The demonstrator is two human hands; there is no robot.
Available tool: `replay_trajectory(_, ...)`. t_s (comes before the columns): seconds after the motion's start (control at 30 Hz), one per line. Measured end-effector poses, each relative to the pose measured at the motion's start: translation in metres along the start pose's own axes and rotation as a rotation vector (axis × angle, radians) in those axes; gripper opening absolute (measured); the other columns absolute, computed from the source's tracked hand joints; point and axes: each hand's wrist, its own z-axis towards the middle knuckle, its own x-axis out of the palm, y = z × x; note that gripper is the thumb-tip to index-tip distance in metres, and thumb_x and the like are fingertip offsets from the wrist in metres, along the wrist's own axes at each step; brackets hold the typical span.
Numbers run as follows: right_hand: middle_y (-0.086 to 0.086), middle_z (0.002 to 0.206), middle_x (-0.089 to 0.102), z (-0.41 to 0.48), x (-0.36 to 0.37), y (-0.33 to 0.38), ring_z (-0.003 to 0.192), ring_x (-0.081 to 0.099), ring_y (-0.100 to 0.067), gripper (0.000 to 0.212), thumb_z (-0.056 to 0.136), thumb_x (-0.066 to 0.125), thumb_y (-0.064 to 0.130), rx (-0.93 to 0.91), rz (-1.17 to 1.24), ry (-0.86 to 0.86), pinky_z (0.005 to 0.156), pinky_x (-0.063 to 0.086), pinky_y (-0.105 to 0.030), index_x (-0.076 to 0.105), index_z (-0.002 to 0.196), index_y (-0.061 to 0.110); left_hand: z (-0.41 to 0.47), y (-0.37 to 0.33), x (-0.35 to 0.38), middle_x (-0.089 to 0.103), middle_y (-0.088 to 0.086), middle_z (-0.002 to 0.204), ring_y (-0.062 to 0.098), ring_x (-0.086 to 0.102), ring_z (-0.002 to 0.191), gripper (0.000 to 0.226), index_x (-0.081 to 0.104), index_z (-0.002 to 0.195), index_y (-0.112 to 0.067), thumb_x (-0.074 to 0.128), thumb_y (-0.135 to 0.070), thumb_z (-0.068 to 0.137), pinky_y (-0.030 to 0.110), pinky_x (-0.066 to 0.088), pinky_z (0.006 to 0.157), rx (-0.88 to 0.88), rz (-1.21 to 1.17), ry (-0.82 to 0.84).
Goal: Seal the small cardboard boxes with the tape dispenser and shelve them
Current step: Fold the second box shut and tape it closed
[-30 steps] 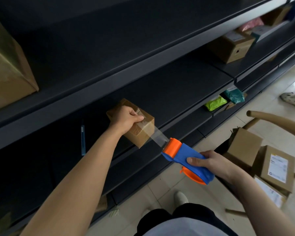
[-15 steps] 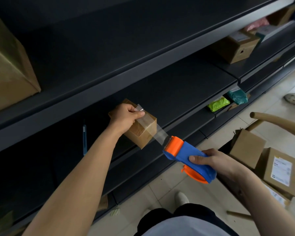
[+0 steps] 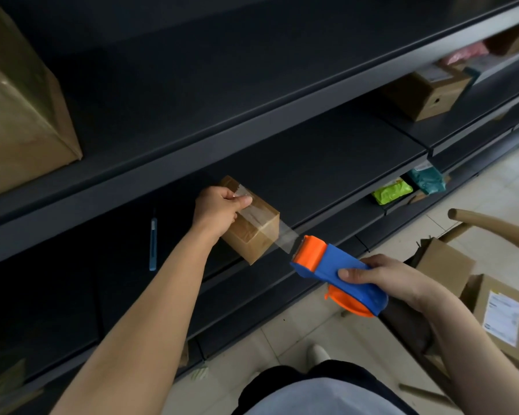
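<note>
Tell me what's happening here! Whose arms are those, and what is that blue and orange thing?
There is no machine here, just a person. The camera sits on their head and looks down, so you see their own two arms. The left hand grips a small box at the front of a dark shelf, and its thumb presses on the end of some clear tape. The right hand holds the blue and orange thing. It is a tape dispenser, which lets out sticky tape to close the box. A stretch of tape runs from the box to it. To the left on the shelf lies a thin blue tool. More boxes sit at the right.
</note>
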Motion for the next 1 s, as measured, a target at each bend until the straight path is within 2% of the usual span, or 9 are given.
replay_trajectory(0.13,0.004,0.076,0.075,0.001,0.005,-0.001,0.068,0.069,-0.009,0.033,0.070,0.072,0.046,0.022,-0.030,0.096,0.060,0.048,-0.016,0.072,0.084,0.016,0.003,0.000,0.001,0.065,0.000,0.087,0.014,0.060,0.079,0.017,0.067,0.087,-0.012,0.070,-0.029,0.084,0.031,0.053,0.077,0.002,0.073,0.015)
replay_trajectory(0.23,0.006,0.076,0.073,0.003,0.007,-0.003,0.070,0.068,-0.008,0.024,0.081,0.070,0.039,0.051,-0.045,0.145,0.058,0.047,-0.014,0.070,0.086,0.016,0.004,0.000,0.006,0.064,-0.004,0.086,0.010,0.058,0.079,0.016,0.065,0.083,-0.016,0.070,-0.031,0.083,0.029,0.047,0.072,0.001,0.153,0.027)
replay_trajectory(0.4,0.003,0.085,0.072,0.006,0.010,-0.005,0.079,0.066,-0.012,0.028,0.082,0.069,0.043,0.076,-0.090,0.157,0.066,0.048,-0.019,0.068,0.091,0.017,0.002,0.007,0.011,0.062,-0.007,0.084,0.009,0.059,0.081,0.015,0.064,0.086,-0.015,0.070,-0.029,0.084,0.026,0.046,0.070,0.016,0.185,0.023)
replay_trajectory(0.5,0.002,0.085,0.073,0.009,0.012,-0.006,0.081,0.067,-0.015,0.032,0.081,0.069,0.045,0.078,-0.105,0.169,0.075,0.051,-0.024,0.070,0.091,0.015,0.001,0.008,0.013,0.063,-0.006,0.083,0.011,0.060,0.083,0.015,0.065,0.085,-0.015,0.070,-0.030,0.084,0.026,0.046,0.071,0.044,0.213,-0.002)
replay_trajectory(0.6,0.003,0.083,0.073,0.013,0.015,-0.006,0.082,0.067,-0.015,0.031,0.080,0.069,0.046,0.094,-0.105,0.177,0.076,0.051,-0.025,0.069,0.090,0.016,0.000,0.008,0.015,0.062,-0.005,0.086,0.011,0.058,0.084,0.016,0.064,0.087,-0.016,0.068,-0.031,0.085,0.024,0.043,0.069,0.059,0.254,-0.018)
replay_trajectory(0.8,0.000,0.091,0.073,0.015,0.018,-0.006,0.090,0.067,-0.020,0.037,0.077,0.069,0.049,0.108,-0.122,0.199,0.090,0.050,-0.035,0.069,0.093,0.016,0.000,0.007,0.015,0.063,-0.003,0.092,0.014,0.059,0.089,0.017,0.063,0.090,-0.017,0.068,-0.032,0.085,0.028,0.044,0.074,0.041,0.245,-0.022)
replay_trajectory(1.0,0.000,0.091,0.072,0.016,0.020,-0.004,0.089,0.067,-0.019,0.034,0.083,0.067,0.045,0.099,-0.134,0.221,0.093,0.049,-0.035,0.069,0.096,0.014,0.000,0.007,0.014,0.064,-0.002,0.095,0.014,0.059,0.090,0.017,0.063,0.091,-0.017,0.068,-0.032,0.085,0.028,0.046,0.075,0.034,0.228,-0.011)
